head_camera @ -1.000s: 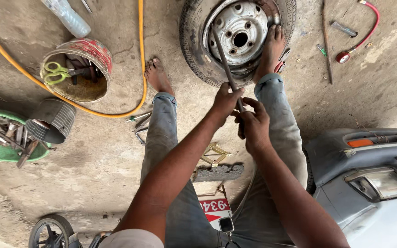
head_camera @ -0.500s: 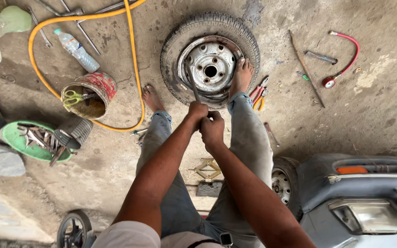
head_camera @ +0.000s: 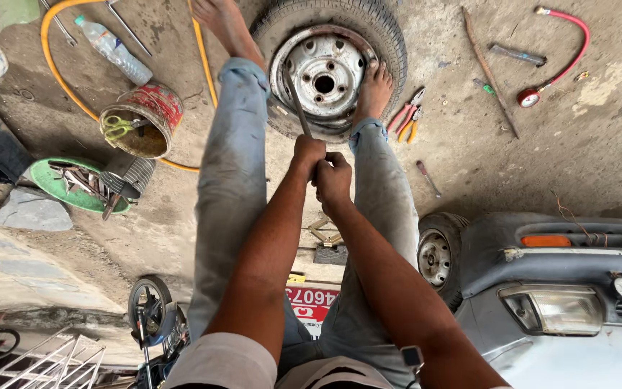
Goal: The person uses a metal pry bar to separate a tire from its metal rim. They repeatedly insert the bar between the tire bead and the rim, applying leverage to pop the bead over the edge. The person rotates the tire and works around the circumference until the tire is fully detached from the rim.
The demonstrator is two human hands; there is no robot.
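A tyre on a steel wheel [head_camera: 325,72] lies flat on the concrete floor. A long metal lever bar [head_camera: 295,97] slants up from its rim into my fists. My left hand [head_camera: 307,153] and my right hand [head_camera: 334,180] both grip the bar's upper end, side by side. One bare foot [head_camera: 373,90] presses on the tyre's right side. The other bare foot [head_camera: 228,25] is raised at the tyre's left edge.
A rusty can [head_camera: 142,119] holding scissors, a green basin [head_camera: 66,187] of tools, a yellow hose [head_camera: 59,72] and a plastic bottle [head_camera: 113,50] lie left. Pliers [head_camera: 406,115], a rod [head_camera: 489,72] and a red hose gauge [head_camera: 552,57] lie right. A small vehicle's front [head_camera: 541,288] stands lower right.
My view has shifted and drawn nearer to the wheel. My left foot has lifted off the floor to the tyre's left edge. Both hands have kept their grip on the bar.
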